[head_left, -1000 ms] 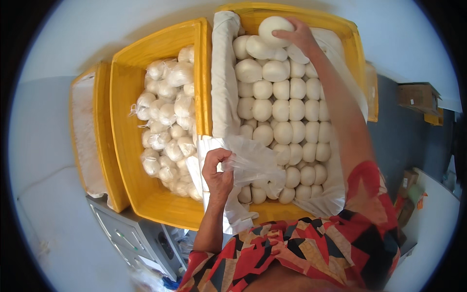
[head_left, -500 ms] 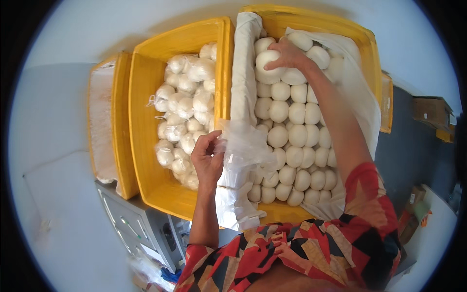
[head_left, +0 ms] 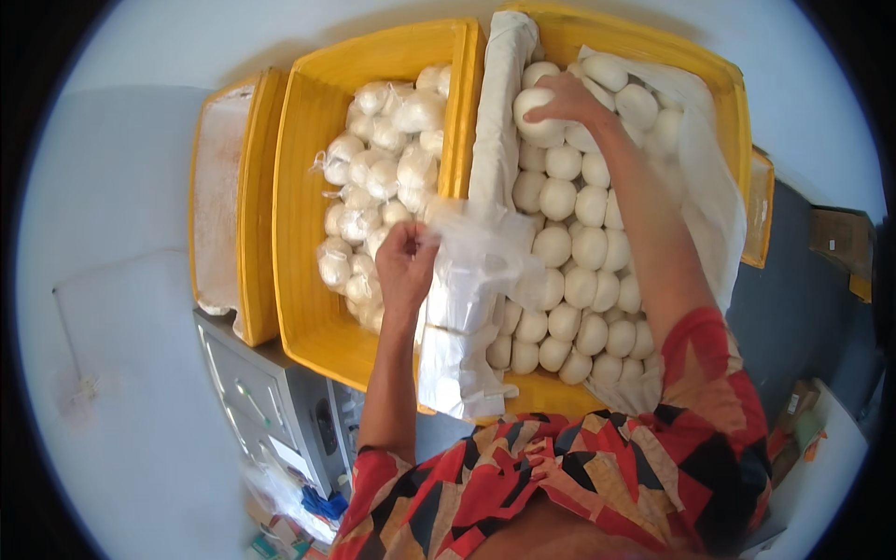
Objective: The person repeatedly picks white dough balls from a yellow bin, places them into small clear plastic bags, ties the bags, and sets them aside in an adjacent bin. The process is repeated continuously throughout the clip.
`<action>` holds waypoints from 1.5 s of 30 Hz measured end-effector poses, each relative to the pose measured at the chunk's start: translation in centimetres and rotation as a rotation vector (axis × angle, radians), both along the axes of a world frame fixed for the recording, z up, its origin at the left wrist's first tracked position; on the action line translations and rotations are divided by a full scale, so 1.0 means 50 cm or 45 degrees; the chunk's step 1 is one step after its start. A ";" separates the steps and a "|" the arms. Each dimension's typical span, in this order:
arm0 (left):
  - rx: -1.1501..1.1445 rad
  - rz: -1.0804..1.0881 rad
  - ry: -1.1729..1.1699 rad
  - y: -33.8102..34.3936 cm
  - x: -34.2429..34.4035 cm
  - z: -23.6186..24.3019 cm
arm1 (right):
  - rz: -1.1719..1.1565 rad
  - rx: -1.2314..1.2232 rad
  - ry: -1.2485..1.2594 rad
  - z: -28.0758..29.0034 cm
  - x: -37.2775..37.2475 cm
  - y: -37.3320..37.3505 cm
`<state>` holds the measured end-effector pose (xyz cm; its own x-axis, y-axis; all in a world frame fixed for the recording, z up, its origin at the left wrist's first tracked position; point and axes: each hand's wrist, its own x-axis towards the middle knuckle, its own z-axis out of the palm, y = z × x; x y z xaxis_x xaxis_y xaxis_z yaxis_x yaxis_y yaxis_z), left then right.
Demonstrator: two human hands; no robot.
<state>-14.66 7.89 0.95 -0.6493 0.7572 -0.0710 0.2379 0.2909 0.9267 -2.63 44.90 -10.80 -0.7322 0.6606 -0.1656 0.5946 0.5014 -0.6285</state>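
Observation:
My right hand [head_left: 571, 99] reaches to the far end of the right yellow bin [head_left: 644, 23]. Its thumb and fingers are closed round a large white bun [head_left: 539, 117] in the top layer. More smooth white buns [head_left: 558, 200] lie in close rows beneath and nearer to me. Over the rim between the two bins, my left hand [head_left: 407, 261] pinches the edge of a thin clear plastic bag [head_left: 485, 245]. The bag hangs loosely to the right, above a stack of flat plastic bags [head_left: 457, 369] and partly over the buns.
Bagged buns [head_left: 378, 177] are heaped in the left yellow bin [head_left: 308, 233]. White cloth [head_left: 495, 121] covers the dividing rim and the right bin's far side. A yellow lid-like tray [head_left: 252, 233] stands farther left. Below it is a grey metal cabinet [head_left: 266, 392]. Cardboard box [head_left: 840, 238] at right.
The whole view has shifted, so the bins appear farther right and higher. My left hand has moved slightly away from me with the bag. My right hand remains on the same bun.

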 end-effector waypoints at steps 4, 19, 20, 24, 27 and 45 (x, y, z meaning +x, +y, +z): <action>-0.019 0.060 0.224 0.040 -0.004 -0.008 | -0.335 -0.063 0.498 0.057 0.063 -0.062; -0.041 -0.429 0.497 0.024 0.095 0.050 | 0.000 -1.300 1.027 0.119 0.183 -0.506; 0.102 -0.529 0.647 0.018 0.114 0.042 | -0.033 -1.212 0.931 0.122 0.185 -0.510; 0.188 -0.596 0.794 0.003 0.158 0.018 | -0.164 -0.878 0.419 0.171 0.225 -0.489; 0.203 -0.439 0.711 0.002 0.186 0.000 | -0.150 -0.723 0.039 0.230 0.288 -0.493; 0.051 -0.645 -0.686 -0.068 0.275 0.134 | 0.630 1.185 0.200 0.392 0.490 -0.574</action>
